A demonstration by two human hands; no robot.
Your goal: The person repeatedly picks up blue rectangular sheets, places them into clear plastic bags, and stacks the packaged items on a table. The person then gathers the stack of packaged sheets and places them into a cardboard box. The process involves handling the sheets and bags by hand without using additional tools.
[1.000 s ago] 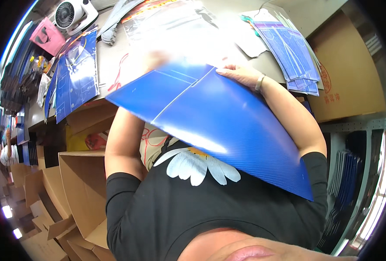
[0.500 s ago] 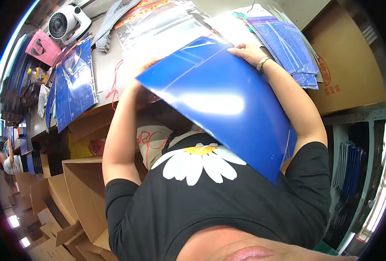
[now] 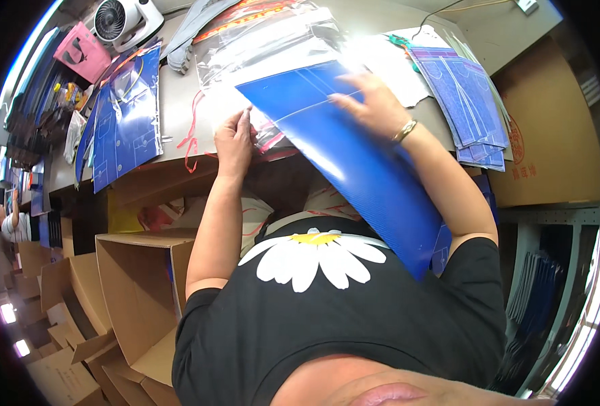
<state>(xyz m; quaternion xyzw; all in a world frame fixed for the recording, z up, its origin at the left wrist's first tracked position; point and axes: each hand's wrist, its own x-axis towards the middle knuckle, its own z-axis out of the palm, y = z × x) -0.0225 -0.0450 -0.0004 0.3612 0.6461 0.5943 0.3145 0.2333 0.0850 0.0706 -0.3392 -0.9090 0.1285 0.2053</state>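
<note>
A large glossy blue sheet (image 3: 354, 159) slants from the table's front edge down toward my right side, its lower corner against my shirt. My right hand (image 3: 375, 107) lies over its upper right part, fingers apart and slightly blurred. Just off the sheet's left corner is my left hand (image 3: 233, 143), with thumb and fingers pressed together; whatever they pinch is too small to make out. Clear plastic bags (image 3: 273, 51) with a red printed strip lie under and beyond the sheet's far end.
Blue denim-patterned sheets (image 3: 457, 101) are stacked at the right, beside a large carton (image 3: 550, 128). On the left are more blue sheets (image 3: 127, 128), a white fan (image 3: 129, 20), a pink bag (image 3: 83, 53) and a red ribbon (image 3: 193, 132). Open cardboard boxes (image 3: 137, 298) stand below left.
The blue sheet's far end has lowered onto the table. My left hand has come out from behind its corner, and my right hand has moved from its far edge onto its surface.
</note>
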